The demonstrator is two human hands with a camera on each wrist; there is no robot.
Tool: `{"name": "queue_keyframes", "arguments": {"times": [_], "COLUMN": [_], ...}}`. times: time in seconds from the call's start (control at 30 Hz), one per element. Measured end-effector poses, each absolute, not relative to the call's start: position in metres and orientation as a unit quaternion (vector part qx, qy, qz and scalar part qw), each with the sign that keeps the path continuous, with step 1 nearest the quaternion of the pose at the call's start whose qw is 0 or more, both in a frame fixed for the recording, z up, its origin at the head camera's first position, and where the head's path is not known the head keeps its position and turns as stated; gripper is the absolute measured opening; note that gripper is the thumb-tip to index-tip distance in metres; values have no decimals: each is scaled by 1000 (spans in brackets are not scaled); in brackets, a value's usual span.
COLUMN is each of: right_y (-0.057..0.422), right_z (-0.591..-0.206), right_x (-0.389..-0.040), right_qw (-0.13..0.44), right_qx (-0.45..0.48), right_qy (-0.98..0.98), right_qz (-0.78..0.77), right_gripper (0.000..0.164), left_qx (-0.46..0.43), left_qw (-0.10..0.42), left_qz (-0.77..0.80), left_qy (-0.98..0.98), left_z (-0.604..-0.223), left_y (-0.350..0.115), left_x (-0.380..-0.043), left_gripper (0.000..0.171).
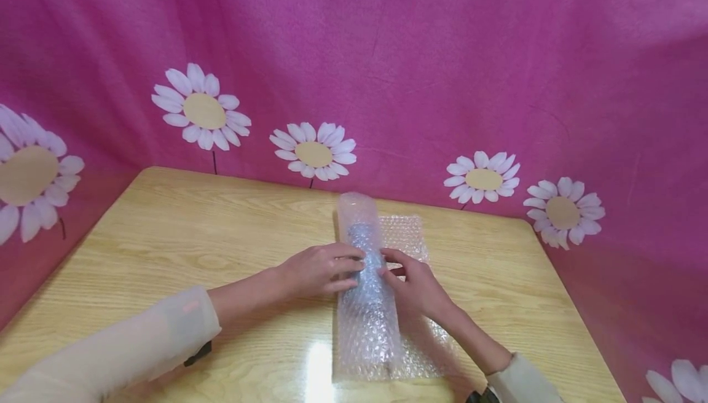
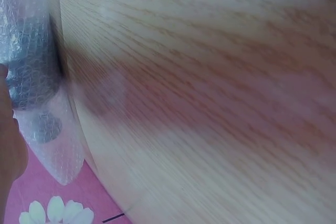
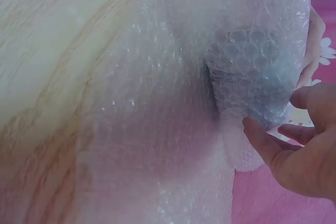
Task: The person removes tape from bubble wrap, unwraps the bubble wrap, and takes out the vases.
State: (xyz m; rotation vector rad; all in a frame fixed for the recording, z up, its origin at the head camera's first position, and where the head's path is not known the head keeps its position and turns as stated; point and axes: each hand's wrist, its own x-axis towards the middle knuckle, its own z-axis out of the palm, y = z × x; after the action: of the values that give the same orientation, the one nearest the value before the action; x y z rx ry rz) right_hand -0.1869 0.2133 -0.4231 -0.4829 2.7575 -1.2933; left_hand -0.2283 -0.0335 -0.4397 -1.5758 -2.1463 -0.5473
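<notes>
A roll of bubble wrap lies lengthwise on the table, wound round a bluish-grey object. Through the layers in the left wrist view, that object shows a dark, broad body and a smaller round end; its exact kind is blurred by the bubbles. My left hand rests its fingers on the roll's left side. From the right, my right hand touches the roll with spread thumb and fingers, fingertips on the plastic over the object. A flat, unrolled part of the wrap extends to the right beneath my right hand.
The wood-grain table has rounded far corners. A magenta cloth with white daisies hangs behind and along both sides. The roll's far end reaches close to the table's back edge.
</notes>
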Motion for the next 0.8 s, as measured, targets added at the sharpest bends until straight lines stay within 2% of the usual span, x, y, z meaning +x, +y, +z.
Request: {"name": "queue_keyframes", "arguments": {"times": [0.27,0.43,0.8], "right_y": [207,203,200], "right_z": [-419,-417,-424], "right_x": [-187,-186,-180], "right_qw": [29,17,11], "right_qx": [-188,-210,-161], "right_qy": [892,888,896], "right_qz": [-409,-409,-414], "right_gripper": [42,40,40], "left_qx": [-563,-552,-534], "left_qw": [236,233,222], "left_qz": [-209,-239,-242], "left_qy": [-764,-765,-779], "left_z": [-442,-445,-447], "left_y": [-42,-48,-49], "left_x": [-228,-225,-221], "left_gripper": [19,18,19]}}
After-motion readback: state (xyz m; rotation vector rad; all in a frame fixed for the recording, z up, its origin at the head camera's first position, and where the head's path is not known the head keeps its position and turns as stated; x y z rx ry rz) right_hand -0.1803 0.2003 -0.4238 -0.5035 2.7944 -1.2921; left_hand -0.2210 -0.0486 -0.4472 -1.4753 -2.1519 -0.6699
